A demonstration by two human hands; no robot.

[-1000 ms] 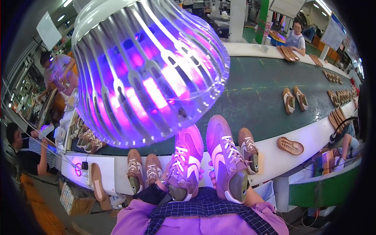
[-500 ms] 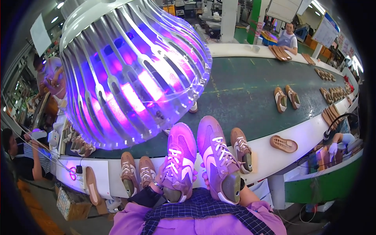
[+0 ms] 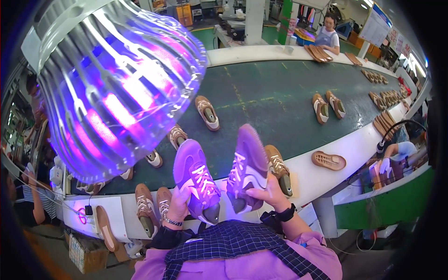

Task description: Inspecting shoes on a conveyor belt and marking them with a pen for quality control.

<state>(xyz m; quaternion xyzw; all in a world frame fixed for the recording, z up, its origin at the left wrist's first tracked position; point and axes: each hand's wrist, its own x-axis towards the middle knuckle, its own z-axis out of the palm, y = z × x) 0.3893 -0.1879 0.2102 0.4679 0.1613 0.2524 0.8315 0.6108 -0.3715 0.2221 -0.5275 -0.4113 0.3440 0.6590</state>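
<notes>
Under purple light I hold a pair of lace-up sneakers above the white ledge. My left hand (image 3: 178, 205) is closed round the heel end of one sneaker (image 3: 190, 175), its laces facing up. The other sneaker (image 3: 252, 156) leans inward, tilted onto its side, and my right hand (image 3: 271, 192) grips it with the thumb across the heel side. A dark green shoe last (image 3: 211, 214) shows in the opening of the left sneaker. The two shoes are apart. Most of my fingers are hidden behind them. A large ribbed lamp (image 3: 116, 100) glows violet at the upper left.
Brown sneakers (image 3: 147, 210) stand on the ledge left of my hands, another (image 3: 278, 170) just right of them. A loose sole (image 3: 329, 160) lies farther right. Several shoes sit on the green conveyor belt (image 3: 261, 116). One co-worker (image 3: 329, 37) is across it; others are at both sides.
Both sneakers have turned in my hands, the right one tipping inward onto its side. The view has shifted; the lamp sits farther left, showing more shoes on the belt.
</notes>
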